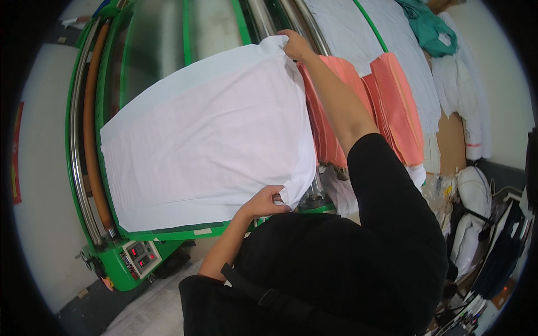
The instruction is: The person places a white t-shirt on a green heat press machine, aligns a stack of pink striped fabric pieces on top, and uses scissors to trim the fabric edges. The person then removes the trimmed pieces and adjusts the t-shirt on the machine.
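A large white fabric sheet point(207, 134) lies spread over the bed of a green-framed roller machine, with faint wrinkles running across it. At its near right corner my left hand point(265, 203) pinches the edge between thumb and fingers. My right arm reaches away from me, and my right hand point(295, 46) grips the sheet's far right corner, close to the metal rollers point(288, 19). Between my hands the right edge curves down beside the machine. Just right of the sheet, stacks of folded coral fabric point(395, 106) stand under and beside my right forearm.
A brown roller point(95, 129) and steel bars run along the machine's left side. A control panel point(141, 257) with red lit digits sits at its near left corner. White cloth point(358, 33) and a green bag point(431, 31) lie far right. Clutter point(482, 218) fills the right side.
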Demonstrator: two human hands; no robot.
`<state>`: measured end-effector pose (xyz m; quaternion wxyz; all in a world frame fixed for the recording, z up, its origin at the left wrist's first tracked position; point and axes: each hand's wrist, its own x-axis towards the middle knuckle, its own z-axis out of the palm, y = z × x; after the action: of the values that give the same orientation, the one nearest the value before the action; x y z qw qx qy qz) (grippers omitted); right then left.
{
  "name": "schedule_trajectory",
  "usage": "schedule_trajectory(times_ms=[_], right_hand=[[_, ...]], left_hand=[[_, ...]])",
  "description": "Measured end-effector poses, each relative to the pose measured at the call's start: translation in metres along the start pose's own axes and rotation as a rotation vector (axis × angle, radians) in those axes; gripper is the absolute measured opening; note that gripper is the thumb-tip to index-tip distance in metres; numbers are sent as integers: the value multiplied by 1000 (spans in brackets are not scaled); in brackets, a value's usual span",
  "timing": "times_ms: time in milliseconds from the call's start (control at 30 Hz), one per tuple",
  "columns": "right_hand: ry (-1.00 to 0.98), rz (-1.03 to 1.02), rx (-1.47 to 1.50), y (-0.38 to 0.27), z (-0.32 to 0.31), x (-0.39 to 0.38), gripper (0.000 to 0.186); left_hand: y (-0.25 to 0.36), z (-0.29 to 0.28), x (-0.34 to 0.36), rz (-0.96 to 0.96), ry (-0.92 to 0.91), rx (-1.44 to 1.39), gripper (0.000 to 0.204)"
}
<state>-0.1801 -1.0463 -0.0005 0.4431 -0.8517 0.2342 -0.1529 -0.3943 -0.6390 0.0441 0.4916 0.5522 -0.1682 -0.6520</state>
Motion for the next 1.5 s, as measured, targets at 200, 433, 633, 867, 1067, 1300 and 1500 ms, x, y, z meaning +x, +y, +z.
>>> schedule_trajectory(times_ms=[200, 433, 633, 867, 1067, 1300, 1500], right_hand=[[1, 215, 87, 49, -33, -167, 29], [-53, 621, 454, 56, -45, -398, 39], [49, 528, 426, 59, -3, -422, 52], [195, 197, 331, -8, -10, -421, 43], [6, 228, 347, -29, -10, -428, 27], [142, 355, 327, 25, -21, -419, 30], [169, 384, 515, 41, -4, -425, 26]], left_hand=[[2, 7, 16, -62, -52, 459, 27], [7, 28, 50, 129, -259, 755, 43], [27, 46, 66, 66, -339, 794, 57], [64, 19, 83, -126, 281, 294, 27], [35, -22, 107, -89, 442, 460, 22], [21, -19, 105, -28, 477, 325, 17], [35, -42, 83, 53, 570, 38, 23]])
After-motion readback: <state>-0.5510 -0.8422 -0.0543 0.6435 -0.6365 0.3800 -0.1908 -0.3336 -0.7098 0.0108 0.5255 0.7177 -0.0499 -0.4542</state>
